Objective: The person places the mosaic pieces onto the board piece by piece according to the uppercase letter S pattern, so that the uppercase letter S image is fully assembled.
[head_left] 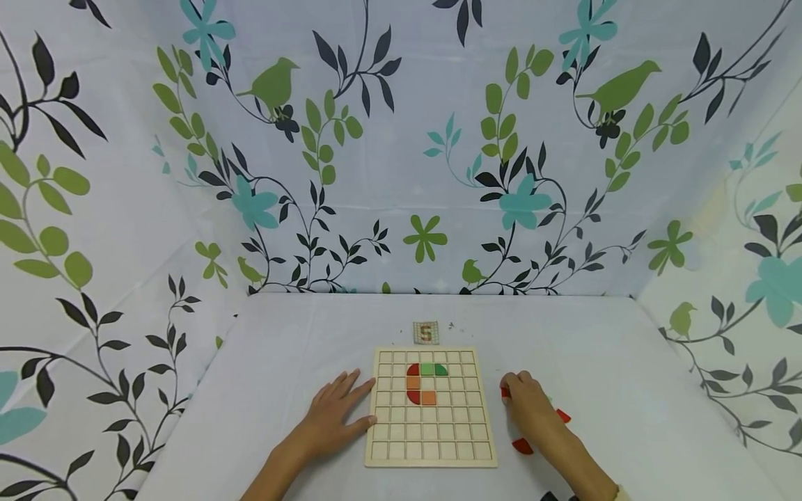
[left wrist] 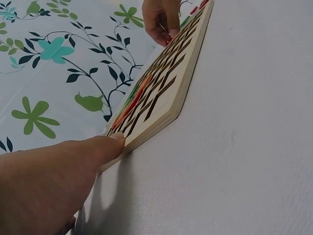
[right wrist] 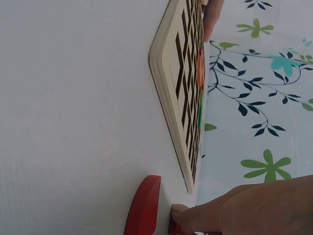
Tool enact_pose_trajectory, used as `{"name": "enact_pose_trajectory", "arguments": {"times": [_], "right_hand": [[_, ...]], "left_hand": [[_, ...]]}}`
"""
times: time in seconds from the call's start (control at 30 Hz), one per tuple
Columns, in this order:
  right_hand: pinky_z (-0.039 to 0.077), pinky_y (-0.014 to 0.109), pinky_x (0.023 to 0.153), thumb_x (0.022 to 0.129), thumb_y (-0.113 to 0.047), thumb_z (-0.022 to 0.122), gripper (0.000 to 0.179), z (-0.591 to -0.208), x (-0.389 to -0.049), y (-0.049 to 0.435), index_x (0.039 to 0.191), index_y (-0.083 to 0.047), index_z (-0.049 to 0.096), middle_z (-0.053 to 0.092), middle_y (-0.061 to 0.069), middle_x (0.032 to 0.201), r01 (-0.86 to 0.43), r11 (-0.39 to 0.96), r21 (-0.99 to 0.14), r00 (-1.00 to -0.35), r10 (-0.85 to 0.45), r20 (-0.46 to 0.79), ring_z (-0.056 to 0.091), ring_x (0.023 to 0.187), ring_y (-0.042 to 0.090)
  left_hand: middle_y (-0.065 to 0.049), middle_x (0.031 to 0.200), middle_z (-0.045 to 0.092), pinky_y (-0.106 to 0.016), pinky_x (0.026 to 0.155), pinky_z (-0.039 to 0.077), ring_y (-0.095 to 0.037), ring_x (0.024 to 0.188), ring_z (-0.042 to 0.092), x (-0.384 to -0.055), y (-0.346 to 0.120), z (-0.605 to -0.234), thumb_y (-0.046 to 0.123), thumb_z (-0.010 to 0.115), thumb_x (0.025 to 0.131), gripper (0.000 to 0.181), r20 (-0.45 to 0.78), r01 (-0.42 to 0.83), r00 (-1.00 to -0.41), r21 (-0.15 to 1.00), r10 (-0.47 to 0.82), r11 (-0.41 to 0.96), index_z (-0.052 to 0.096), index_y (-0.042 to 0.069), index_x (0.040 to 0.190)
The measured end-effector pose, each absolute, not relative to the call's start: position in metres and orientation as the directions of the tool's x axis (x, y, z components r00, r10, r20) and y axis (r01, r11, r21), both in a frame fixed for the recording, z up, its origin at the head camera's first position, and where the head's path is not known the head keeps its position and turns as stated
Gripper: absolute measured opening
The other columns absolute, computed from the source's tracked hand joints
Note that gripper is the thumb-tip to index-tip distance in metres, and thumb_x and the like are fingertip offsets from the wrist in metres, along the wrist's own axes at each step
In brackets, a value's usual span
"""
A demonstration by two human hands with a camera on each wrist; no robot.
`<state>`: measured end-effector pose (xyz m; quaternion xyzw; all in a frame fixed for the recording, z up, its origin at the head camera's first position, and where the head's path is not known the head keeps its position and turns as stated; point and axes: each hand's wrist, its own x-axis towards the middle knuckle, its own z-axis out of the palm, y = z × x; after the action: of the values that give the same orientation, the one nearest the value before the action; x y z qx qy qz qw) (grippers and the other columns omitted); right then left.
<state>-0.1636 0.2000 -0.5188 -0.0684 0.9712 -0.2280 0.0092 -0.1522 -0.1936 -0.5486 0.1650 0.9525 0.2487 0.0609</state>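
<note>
A wooden grid board [head_left: 457, 452] lies flat on the table, with several red, orange and green pieces [head_left: 428, 398] set in its upper squares. My left hand [head_left: 332, 416] rests at the board's left edge, fingers spread; in the left wrist view its thumb [left wrist: 110, 147] presses on the rim. To the right of the board, my right hand [head_left: 529, 407] pinches a small red piece [head_left: 505, 393] low over the cloth. Another red piece [head_left: 523, 446], with a rounded edge, lies below that hand, and a further red one [head_left: 563, 415] shows beside the wrist.
A small card [head_left: 426, 332] with a figure like a 5 or S lies just beyond the board. White cloth [head_left: 301, 348] covers the table, and patterned curtains [head_left: 401, 174] stand behind and at both sides. Something dark [head_left: 549, 496] shows at the bottom edge near the right forearm.
</note>
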Motion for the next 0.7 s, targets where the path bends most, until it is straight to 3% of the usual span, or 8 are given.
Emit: {"name": "enact_pose_trajectory", "arguments": {"times": [0.33,0.7], "right_hand": [[0.058,0.038,0.081,0.096,-0.002,0.075,0.017,-0.522,-0.172,0.194,0.110,-0.001,0.066,0.060,0.008,0.099,-0.168,0.900,-0.402,-0.986,-0.157,0.061,0.058,0.091,0.022],[0.058,0.038,0.085,0.096,-0.003,0.076,0.024,-0.514,-0.181,0.168,0.118,0.001,0.068,0.060,0.009,0.104,-0.174,0.867,-0.467,-0.984,-0.171,0.051,0.058,0.096,0.021]], "left_hand": [[-0.011,0.173,0.030,-0.070,0.125,0.017,-0.042,0.161,0.021,-0.152,-0.193,-0.547,0.060,0.062,0.101,0.072,-0.042,0.283,-0.936,0.498,0.348,0.820,0.045,0.028,0.162],[-0.012,0.173,0.031,-0.072,0.124,0.019,-0.043,0.160,0.022,-0.151,-0.194,-0.548,0.060,0.062,0.100,0.072,-0.028,0.295,-0.934,0.503,0.356,0.812,0.046,0.027,0.162]]}}
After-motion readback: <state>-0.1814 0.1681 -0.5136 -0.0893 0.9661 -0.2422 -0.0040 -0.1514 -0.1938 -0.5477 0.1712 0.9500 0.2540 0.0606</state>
